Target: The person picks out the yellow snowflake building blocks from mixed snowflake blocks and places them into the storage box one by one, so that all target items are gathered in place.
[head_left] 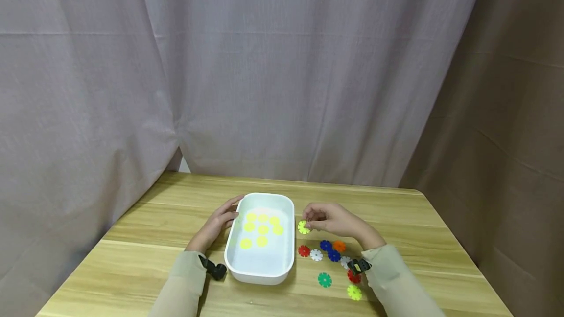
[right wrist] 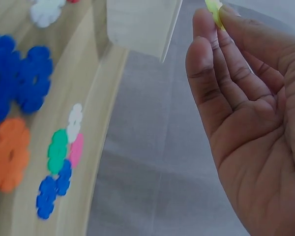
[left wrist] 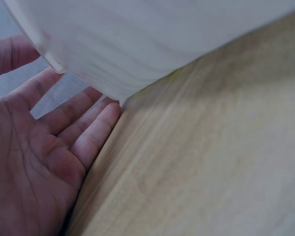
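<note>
A white rectangular tub [head_left: 260, 278] stands on the table with several yellow notched discs [head_left: 263, 229] lying flat on its floor. My left hand [head_left: 216, 226] is at the tub's left side, its fingers extended and touching the outer wall [left wrist: 152, 44]. To the right of the tub, my right hand [head_left: 335, 220] pinches one yellow notched disc [head_left: 303, 227] between thumb and fingertips, held just outside the rim. In the right wrist view only the edge of that yellow disc [right wrist: 215, 14] shows above the hand [right wrist: 255, 108].
Right of the tub lie loose discs: red [head_left: 304, 251], white [head_left: 316, 255], blue [head_left: 334, 255], orange [head_left: 339, 246], green [head_left: 324, 280] and yellow [head_left: 354, 292]. A pink disc [right wrist: 76, 150] shows in the right wrist view. Grey curtain [head_left: 282, 87] hangs behind the wooden table [head_left: 132, 243].
</note>
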